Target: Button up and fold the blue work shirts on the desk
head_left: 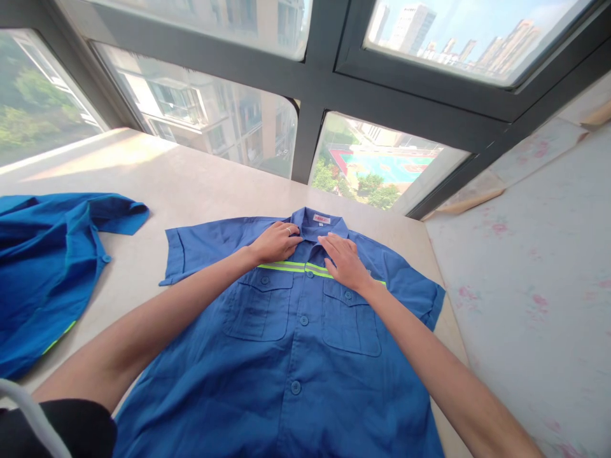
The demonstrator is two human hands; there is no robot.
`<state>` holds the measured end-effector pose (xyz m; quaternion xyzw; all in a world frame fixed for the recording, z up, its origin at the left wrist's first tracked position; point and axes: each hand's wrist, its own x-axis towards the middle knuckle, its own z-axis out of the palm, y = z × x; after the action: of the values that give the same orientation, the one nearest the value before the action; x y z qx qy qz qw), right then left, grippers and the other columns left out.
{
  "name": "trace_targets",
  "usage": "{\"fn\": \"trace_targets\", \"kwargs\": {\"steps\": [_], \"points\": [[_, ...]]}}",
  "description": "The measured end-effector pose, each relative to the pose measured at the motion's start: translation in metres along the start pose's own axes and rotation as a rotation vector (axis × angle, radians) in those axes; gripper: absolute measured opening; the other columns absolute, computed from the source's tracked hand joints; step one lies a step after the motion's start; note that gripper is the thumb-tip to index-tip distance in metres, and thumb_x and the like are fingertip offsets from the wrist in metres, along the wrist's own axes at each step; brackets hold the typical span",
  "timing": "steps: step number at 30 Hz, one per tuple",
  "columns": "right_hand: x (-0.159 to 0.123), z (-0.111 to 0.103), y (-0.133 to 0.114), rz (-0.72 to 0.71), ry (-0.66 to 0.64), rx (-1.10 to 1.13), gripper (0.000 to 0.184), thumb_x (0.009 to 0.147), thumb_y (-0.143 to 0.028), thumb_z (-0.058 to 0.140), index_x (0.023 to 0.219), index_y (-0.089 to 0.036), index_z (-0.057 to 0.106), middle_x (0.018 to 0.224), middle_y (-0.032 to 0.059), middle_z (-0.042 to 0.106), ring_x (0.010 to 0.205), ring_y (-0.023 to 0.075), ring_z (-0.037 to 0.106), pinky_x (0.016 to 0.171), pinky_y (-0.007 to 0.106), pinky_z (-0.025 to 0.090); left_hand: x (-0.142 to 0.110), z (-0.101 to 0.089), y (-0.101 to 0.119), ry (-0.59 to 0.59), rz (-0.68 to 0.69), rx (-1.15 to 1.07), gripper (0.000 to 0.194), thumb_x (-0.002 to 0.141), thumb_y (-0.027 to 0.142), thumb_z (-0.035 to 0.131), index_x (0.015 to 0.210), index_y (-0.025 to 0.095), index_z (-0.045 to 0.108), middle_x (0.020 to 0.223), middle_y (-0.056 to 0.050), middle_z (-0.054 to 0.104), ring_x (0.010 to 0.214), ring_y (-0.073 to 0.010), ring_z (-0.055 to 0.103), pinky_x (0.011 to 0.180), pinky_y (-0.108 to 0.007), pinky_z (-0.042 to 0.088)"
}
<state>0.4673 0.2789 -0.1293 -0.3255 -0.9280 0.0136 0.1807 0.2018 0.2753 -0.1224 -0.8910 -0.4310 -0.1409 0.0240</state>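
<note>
Both bare forearms reaching forward, left hand point(277, 242) ringed, right hand point(344, 259) palm down

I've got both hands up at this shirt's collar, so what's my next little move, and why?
I'd probably smooth the blue fabric collar outward: your left hand and right hand are already at its front edges, and the short-sleeved shirt lies face up beneath.

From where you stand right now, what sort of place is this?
Probably a room in a high-rise home: a broad pale window ledge, flower-patterned wallpaper, and, through the windows, apartment blocks with a sports court far below.
</note>
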Motion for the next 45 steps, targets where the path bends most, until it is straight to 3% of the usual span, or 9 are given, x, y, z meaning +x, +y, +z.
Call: {"fn": "trace_targets", "kwargs": {"steps": [6, 10, 14, 18, 23, 28, 35, 39, 45], "points": [[-0.014, 0.0, 0.01, -0.009, -0.009, 0.043, 0.035, 0.092, -0.018, 0.046, 0.121, -0.019, 0.066, 0.124, 0.0133, 0.062, 0.125, 0.0269, 0.05, 0.103, 0.043, 0.036, -0.015, 0.005, -0.002, 0.093, 0.0, -0.069, 0.035, 0.096, 0.03, 0.047, 0.12, 0.017, 0.068, 0.131, -0.016, 0.06, 0.132, -0.0286, 0.049, 0.112, -0.046, 0.035], [-0.014, 0.004, 0.018, 0.075, 0.064, 0.197, 0.034, 0.09, -0.016, 0.042, 0.114, -0.019, 0.067, 0.127, 0.0114, 0.061, 0.123, 0.025, 0.052, 0.104, 0.043, 0.037, -0.003, 0.002, 0.005, 0.103, -0.222, -0.101, 0.041, 0.099, 0.036, 0.042, 0.129, 0.014, 0.059, 0.137, -0.016, 0.054, 0.12, -0.028, 0.058, 0.103, -0.043, 0.044], [0.008, 0.008, 0.035, 0.518, 0.221, 0.457, 0.031, 0.086, -0.022, 0.044, 0.109, -0.015, 0.062, 0.124, 0.0144, 0.06, 0.12, 0.0261, 0.053, 0.105, 0.044, 0.04, 0.031, -0.007, 0.009, 0.196, -0.632, -0.247, 0.049, 0.093, 0.045, 0.052, 0.127, 0.01, 0.056, 0.128, -0.019, 0.058, 0.114, -0.0298, 0.06, 0.098, -0.043, 0.047], [0.035, 0.009, 0.058, 0.989, 0.216, 0.649, 0.038, 0.076, -0.036, 0.064, 0.107, -0.015, 0.059, 0.116, 0.0164, 0.062, 0.11, 0.0304, 0.057, 0.102, 0.047, 0.043, 0.061, -0.016, 0.001, 0.001, -0.992, -0.633, 0.042, 0.079, 0.053, 0.069, 0.088, 0.013, 0.063, 0.084, -0.014, 0.067, 0.09, -0.0313, 0.067, 0.081, -0.042, 0.053], [0.053, 0.01, 0.078, 1.138, 0.187, 0.852, 0.041, 0.067, -0.034, 0.077, 0.1, -0.018, 0.056, 0.09, 0.0086, 0.064, 0.082, 0.0225, 0.062, 0.066, 0.034, 0.054, 0.069, -0.014, -0.009, 0.019, -1.217, -1.086, 0.043, 0.052, 0.0, 0.08, 0.085, 0.013, 0.057, 0.062, -0.003, 0.058, 0.071, -0.0302, 0.067, 0.064, -0.04, 0.055], [0.06, 0.007, 0.08, 1.192, 0.209, 1.125, 0.018, 0.074, -0.014, 0.067, 0.08, -0.018, 0.051, 0.062, 0.0002, 0.057, 0.059, 0.0139, 0.057, 0.05, 0.024, 0.048, 0.054, -0.012, -0.014, 0.166, -1.18, -1.34, 0.046, 0.063, -0.004, 0.07, 0.101, 0.015, 0.052, 0.076, -0.002, 0.062, 0.078, -0.0204, 0.069, 0.072, -0.034, 0.058], [0.047, 0.007, 0.071, 1.148, 0.227, 1.208, 0.02, 0.074, -0.007, 0.06, 0.09, -0.019, 0.054, 0.074, 0.0023, 0.065, 0.072, 0.0172, 0.066, 0.064, 0.032, 0.058, 0.039, -0.008, -0.009, 0.159, -1.121, -1.374, 0.035, 0.071, 0.0, 0.05, 0.102, 0.015, 0.057, 0.086, -0.009, 0.067, 0.084, -0.0211, 0.069, 0.078, -0.038, 0.06], [0.042, 0.008, 0.074, 1.152, 0.253, 0.998, 0.036, 0.068, -0.008, 0.061, 0.103, -0.017, 0.055, 0.094, 0.0108, 0.067, 0.09, 0.0253, 0.067, 0.077, 0.043, 0.058, 0.039, -0.009, -0.004, 0.289, -1.096, -1.069, 0.042, 0.077, 0.013, 0.057, 0.118, 0.013, 0.055, 0.108, -0.017, 0.065, 0.111, -0.0324, 0.061, 0.094, -0.05, 0.051], [0.058, 0.011, 0.065, 0.746, 0.224, 0.466, 0.051, 0.085, -0.036, 0.057, 0.132, -0.016, 0.055, 0.153, 0.0172, 0.037, 0.145, 0.0335, 0.029, 0.118, 0.057, 0.024, 0.052, -0.004, 0.003, 0.159, -0.422, -0.11, 0.057, 0.096, 0.043, 0.045, 0.143, 0.01, 0.043, 0.149, -0.02, 0.043, 0.141, -0.0345, 0.036, 0.114, -0.049, 0.03]]}}
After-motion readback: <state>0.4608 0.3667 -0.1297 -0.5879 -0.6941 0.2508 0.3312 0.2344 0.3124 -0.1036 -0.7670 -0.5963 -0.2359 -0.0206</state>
